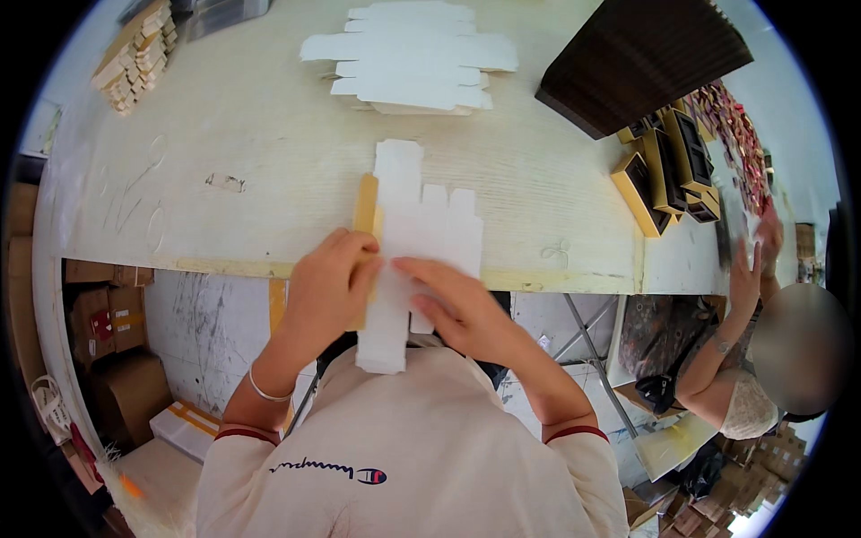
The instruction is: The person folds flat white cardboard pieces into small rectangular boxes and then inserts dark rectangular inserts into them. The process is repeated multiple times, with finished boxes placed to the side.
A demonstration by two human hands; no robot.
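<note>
A flat white carton blank with cut flaps lies at the table's near edge, its lower end hanging over toward my body. Along its left side runs a gold strip, which looks like a folded-up panel. My left hand has its fingers curled and pinched on that gold edge. Across the white face rests my right hand, fingers stretched out and slightly apart, the tips close to the left hand. Farther back on the table is a stack of similar white blanks.
Right of the stack stands a tall dark brown block of stacked pieces, beside gold boxes with black inserts. Small reddish pieces lie beyond, near another person's hands. Bundled cream strips sit far left; cardboard boxes fill the space below.
</note>
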